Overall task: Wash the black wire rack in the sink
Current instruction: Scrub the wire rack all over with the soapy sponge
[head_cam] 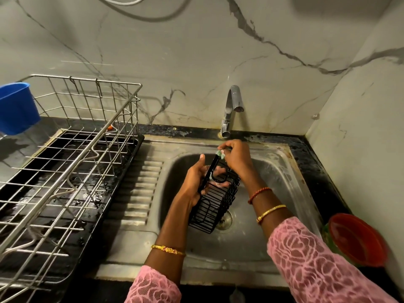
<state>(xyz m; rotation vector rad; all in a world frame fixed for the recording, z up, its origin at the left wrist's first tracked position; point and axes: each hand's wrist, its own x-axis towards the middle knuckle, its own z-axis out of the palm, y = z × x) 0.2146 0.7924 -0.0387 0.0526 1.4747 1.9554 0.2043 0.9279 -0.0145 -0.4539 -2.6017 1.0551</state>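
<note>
The black wire rack [215, 203] is held tilted over the steel sink [282, 171], its lower end near the drain [225, 219]. My left hand [196, 180] grips the rack's upper left side, with soapy fingers curled through the wires. My right hand [237, 156] pinches a small green scrubber [220, 153] against the rack's top end. The tap [232, 110] stands just behind my hands, and no water runs from it.
A large steel dish rack [65, 162] on a black drip tray fills the counter to the left, and a blue plastic cup [16, 108] hangs on its far corner. A red bowl [356, 239] sits on the counter at the sink's right. Marble walls close in behind and right.
</note>
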